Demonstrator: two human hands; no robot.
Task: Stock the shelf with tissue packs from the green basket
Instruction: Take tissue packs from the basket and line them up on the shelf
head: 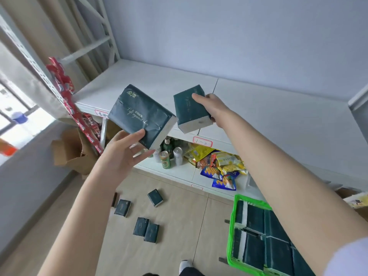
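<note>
- left hand (123, 150) raised, thumb on top of the left pack (139, 114) at its near corner, fingers curled underneath, pinching it; pack tilted, near end overhanging the shelf front edge
- right hand (209, 106) gripping the right pack (189, 108) from its right side, one digit laid on the top face, the rest wrapped behind; pack tilted, white end facing the camera, over the front edge of the top shelf board (278, 116)
- the two packs sit just beside each other, with a narrow gap between them
- board behind both packs is bare back to the wall; a seam runs front to back just right of the right pack
- white label tag (202, 141) on the board's front lip, under the right pack
- lower shelf: cans (165, 159) near its front edge, snack bags (225, 164) beside them to the right, some hanging over the lip
- green basket (233, 236) on the floor lower right, close to the shelf foot, filled with basket packs (256, 220); the right forearm crosses over it
- floor packs (155, 197) scattered loose on the floor left of the basket, well apart from it
- red packet strip (65, 90) hangs on the left upright; cardboard box (69, 152) open below it
</note>
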